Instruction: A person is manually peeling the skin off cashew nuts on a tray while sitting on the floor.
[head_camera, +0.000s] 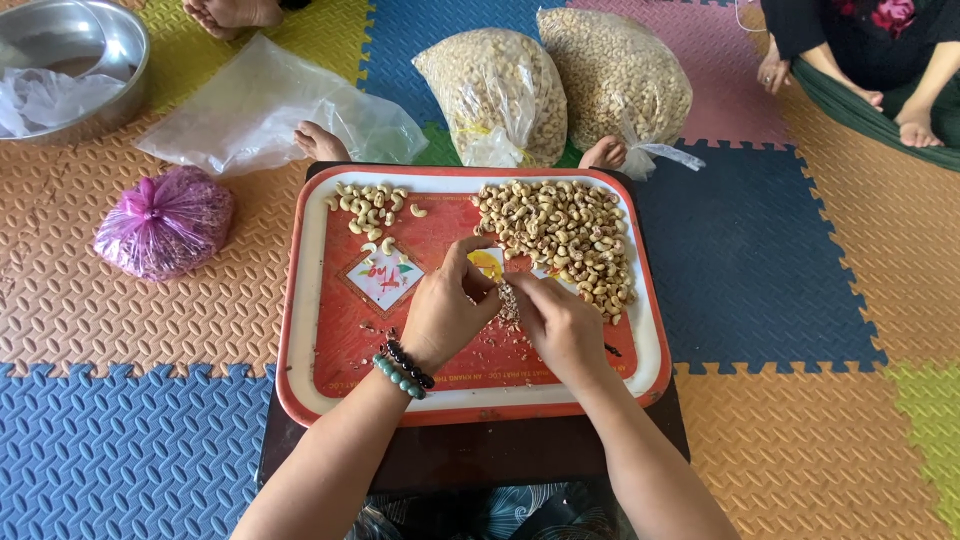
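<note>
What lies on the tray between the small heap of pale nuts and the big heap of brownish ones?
In the head view, only bare red tray separates the small pale heap from the big brownish heap.

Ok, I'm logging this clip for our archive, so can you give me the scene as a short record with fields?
setting: foam puzzle mat floor, person seated at a low dark board
tray: red tray with white rim
left hand: with bead bracelets, fingers meeting the right hand over the tray
right hand: pinching a small nut
large pile: unpeeled cashews, tray's right
small pile: pale peeled cashews, tray's upper left
beyond the tray: two clear bags of nuts, purple bag, metal basin
</note>
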